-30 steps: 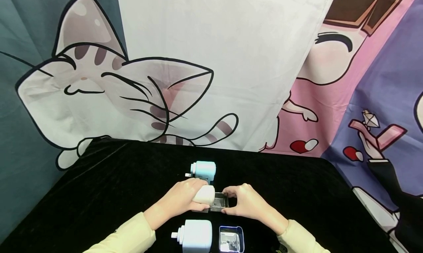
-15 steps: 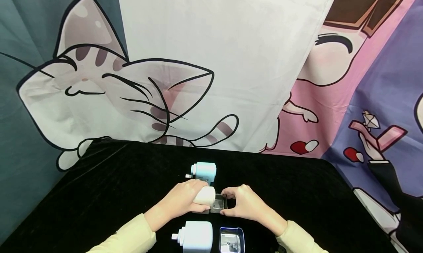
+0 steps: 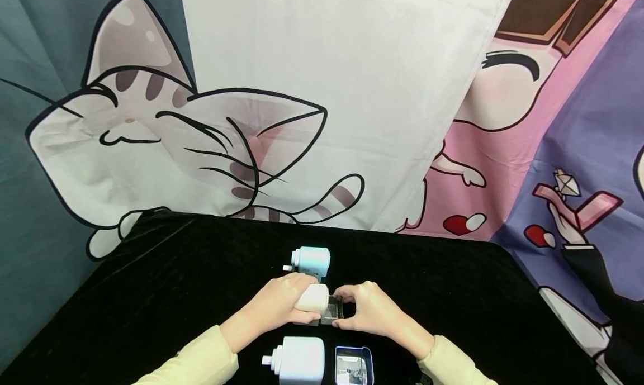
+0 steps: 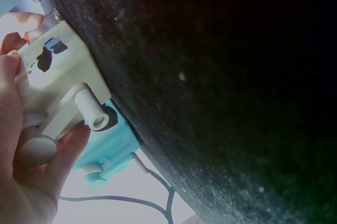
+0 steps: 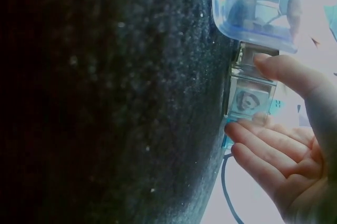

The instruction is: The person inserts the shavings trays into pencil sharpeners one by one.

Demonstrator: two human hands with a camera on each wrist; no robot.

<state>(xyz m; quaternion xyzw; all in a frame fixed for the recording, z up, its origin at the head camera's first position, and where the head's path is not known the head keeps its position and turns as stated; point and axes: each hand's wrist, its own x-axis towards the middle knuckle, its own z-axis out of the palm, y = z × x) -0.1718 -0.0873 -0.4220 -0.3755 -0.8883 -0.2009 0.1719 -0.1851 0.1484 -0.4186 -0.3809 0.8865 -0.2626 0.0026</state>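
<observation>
On the left of the white device [image 3: 313, 298], its body is gripped by the curled left hand [image 3: 280, 299]. On its right, the drawer [image 3: 330, 313], partly outside it, is pinched between thumb and fingers of the right hand [image 3: 371, 309]. Beyond it the teal device [image 3: 312, 260] is seen; nearer, the blue device [image 3: 303, 359] and tray [image 3: 354, 349]. The contents of drawer and tray cannot be told.

A left hand [image 3: 279, 300] partly hides a white device [image 3: 313, 298]. The head view's bottom edge crops a pale-blue device [image 3: 302, 360] and both yellow sleeves [image 3: 201, 357].
</observation>
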